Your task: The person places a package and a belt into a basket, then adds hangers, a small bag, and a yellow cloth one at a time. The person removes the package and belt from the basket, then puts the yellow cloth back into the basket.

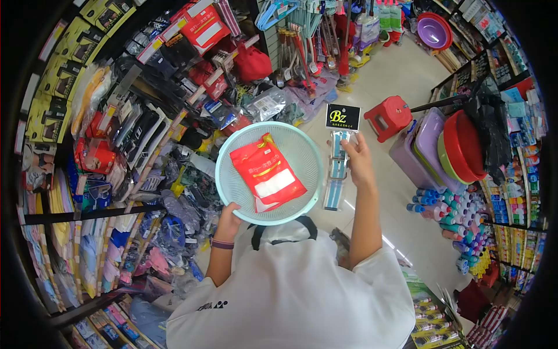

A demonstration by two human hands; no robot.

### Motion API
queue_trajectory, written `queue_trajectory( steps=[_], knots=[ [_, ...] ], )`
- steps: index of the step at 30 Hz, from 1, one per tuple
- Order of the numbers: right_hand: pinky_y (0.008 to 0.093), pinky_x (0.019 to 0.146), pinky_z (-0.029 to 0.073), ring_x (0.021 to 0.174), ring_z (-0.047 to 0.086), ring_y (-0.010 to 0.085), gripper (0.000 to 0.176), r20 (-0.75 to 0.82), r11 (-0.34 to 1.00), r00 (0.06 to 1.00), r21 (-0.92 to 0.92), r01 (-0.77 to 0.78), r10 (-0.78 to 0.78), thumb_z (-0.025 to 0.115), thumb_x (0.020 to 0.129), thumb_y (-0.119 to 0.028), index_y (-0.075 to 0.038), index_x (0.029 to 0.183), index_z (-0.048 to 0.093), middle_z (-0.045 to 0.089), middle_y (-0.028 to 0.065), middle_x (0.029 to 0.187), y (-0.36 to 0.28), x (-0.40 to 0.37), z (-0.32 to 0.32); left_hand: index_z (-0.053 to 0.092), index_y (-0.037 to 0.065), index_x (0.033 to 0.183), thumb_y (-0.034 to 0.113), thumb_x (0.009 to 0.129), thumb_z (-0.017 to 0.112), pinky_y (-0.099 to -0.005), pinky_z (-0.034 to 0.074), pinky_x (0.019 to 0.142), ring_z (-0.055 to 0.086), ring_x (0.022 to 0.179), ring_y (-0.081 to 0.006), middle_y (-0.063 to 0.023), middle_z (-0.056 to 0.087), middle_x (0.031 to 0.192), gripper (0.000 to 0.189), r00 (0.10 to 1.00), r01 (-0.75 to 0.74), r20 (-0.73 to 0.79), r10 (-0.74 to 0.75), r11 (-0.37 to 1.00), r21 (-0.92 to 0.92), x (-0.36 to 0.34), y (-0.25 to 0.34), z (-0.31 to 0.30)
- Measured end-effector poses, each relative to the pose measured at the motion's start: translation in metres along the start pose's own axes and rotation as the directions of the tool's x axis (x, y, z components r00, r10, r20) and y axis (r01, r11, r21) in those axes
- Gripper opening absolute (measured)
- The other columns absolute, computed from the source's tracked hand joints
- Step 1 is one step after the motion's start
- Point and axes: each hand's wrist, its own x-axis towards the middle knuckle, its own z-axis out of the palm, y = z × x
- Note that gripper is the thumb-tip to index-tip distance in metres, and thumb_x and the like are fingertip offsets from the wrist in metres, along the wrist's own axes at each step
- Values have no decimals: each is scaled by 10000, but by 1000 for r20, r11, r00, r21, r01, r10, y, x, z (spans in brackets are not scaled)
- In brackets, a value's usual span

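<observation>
A round pale-blue plastic basket (313, 168) is in front of my chest, its near-left rim gripped by my left hand (230, 217). Inside the basket lies a red packet (267, 168) with a white label area and pale lettering. To the basket's right, my right hand (358, 154) has its fingers closed on a packaged blue-and-white striped strap (335, 189). The strap hangs lengthwise in clear wrapping under a black card (343, 118) marked "Bz". Its exact kind is not clear.
Shelves of packed goods (125, 128) run along the left. Ladles and spatulas (305, 52) hang ahead. A red stool (389, 118) stands on the pale floor (386, 186). On the right are stacked basins (462, 145) and several bottles (450, 218).
</observation>
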Motion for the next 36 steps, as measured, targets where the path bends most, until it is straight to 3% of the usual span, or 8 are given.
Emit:
queue_trajectory(
  steps=[7, 14, 17, 21, 26, 31, 33, 36],
  knots=[
    [295, 643, 505, 773, 627, 164, 288, 36, 988, 988, -36, -150, 151, 525, 887, -169, -54, 1149, 489, 619, 70, 925, -9, 68, 23, 435, -6, 1210, 46, 716, 494, -411, 469, 874, 552, 1038, -274, -125, 547, 1149, 501, 999, -28, -19, 28, 999, -23, 58, 25, 9],
    [230, 610, 431, 687, 548, 70, 296, 94, 953, 987, -286, -99, 131, 591, 872, -288, 6, 845, 617, 623, 33, 777, -12, 169, 91, 476, -21, 1157, 48, 716, 496, -399, 482, 838, 567, 1003, -267, -121, 567, 1108, 446, 982, -184, -58, 179, 979, -83, 109, 54, 8],
    [235, 627, 437, 689, 554, 74, 264, 137, 905, 991, -423, 55, 4, 607, 860, -242, 22, 861, 609, 629, 37, 798, 2, 226, 116, 480, -29, 1145, 42, 713, 495, -398, 484, 833, 574, 987, -266, -123, 573, 1091, 438, 984, -169, -74, 159, 975, -147, 128, 68, 1],
    [244, 655, 450, 716, 575, 87, 181, 338, 913, 934, -335, 234, -115, 609, 844, -129, -1, 970, 595, 639, 43, 831, -11, 280, 159, 499, 5, 1123, 19, 708, 492, -353, 472, 819, 570, 961, -226, -85, 569, 1056, 415, 975, -212, -121, 188, 950, -229, 134, 88, 4],
    [295, 575, 494, 682, 606, 153, 192, 317, 983, 947, -186, 5, 55, 571, 832, -50, -13, 1019, 550, 616, 62, 852, -27, 366, 199, 455, 2, 1177, 3, 712, 469, -392, 462, 854, 557, 1007, -249, -103, 550, 1091, 464, 952, -282, -215, 218, 899, -336, 147, 93, 13],
    [272, 622, 461, 712, 574, 118, 191, 330, 991, 942, -96, 92, -56, 614, 840, -111, -24, 1004, 572, 614, 21, 849, -21, 456, 248, 406, -4, 1233, 17, 724, 459, -364, 458, 880, 543, 1048, -244, -102, 527, 1142, 512, 911, -404, -236, 339, 848, -343, 164, 89, 51],
    [273, 654, 460, 742, 573, 116, 199, 360, 993, 929, -111, -43, 80, 616, 849, -139, -27, 1010, 577, 616, 27, 888, -24, 483, 267, 433, 22, 1221, 36, 690, 493, -390, 459, 881, 542, 1056, -252, -93, 539, 1159, 535, 881, -439, -335, 334, 840, -317, 170, 96, 74],
    [270, 664, 460, 761, 574, 118, 206, 414, 1000, 910, 14, 2, -7, 612, 857, -156, -30, 1017, 581, 619, 34, 908, -33, 513, 297, 397, 13, 1249, 52, 697, 492, -374, 458, 884, 519, 1087, -242, -99, 511, 1190, 561, 855, -478, -384, 350, 819, -318, 182, 90, 98]
  ],
)
